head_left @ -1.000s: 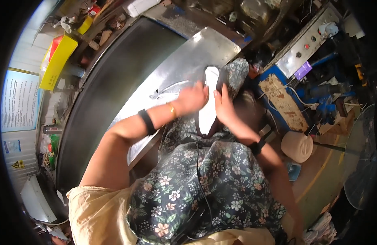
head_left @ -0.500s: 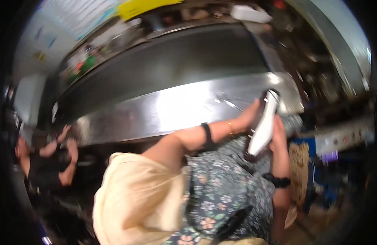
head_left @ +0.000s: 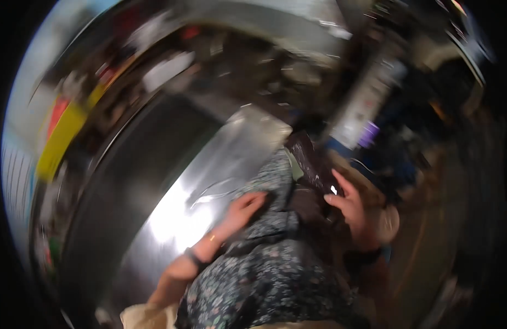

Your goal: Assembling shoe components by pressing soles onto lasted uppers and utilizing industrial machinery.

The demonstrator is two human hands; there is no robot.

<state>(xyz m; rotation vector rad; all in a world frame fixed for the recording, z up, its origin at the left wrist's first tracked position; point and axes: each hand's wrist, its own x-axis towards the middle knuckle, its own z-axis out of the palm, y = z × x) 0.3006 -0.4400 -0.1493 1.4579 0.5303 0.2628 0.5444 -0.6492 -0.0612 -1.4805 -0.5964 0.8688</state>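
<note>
A glossy dark brown shoe [head_left: 311, 159], smeared by motion, lies over the edge of my lap. My right hand [head_left: 352, 205] is closed around its near end, thumb and forefinger on either side. Against its left side shows a pale green piece [head_left: 293, 164]. Just below is another dark brown shape [head_left: 308, 205], too blurred to name. My left hand [head_left: 247, 209] hovers over my floral apron [head_left: 264, 263], apart from the shoe. Its fingers are curled together, and nothing shows in them.
On my left runs a shiny metal ledge [head_left: 176, 214] with a thin cord [head_left: 215, 192] on it, beside a dark belt surface [head_left: 138, 159]. Blurred shelving with a yellow sign [head_left: 61, 140] stands beyond. At right are a white panel [head_left: 363, 104] and a purple object [head_left: 369, 133].
The view has swung to the right. My left hand has let go of the shoe and moved away from it. The shoe's white underside, earlier facing me, is out of sight.
</note>
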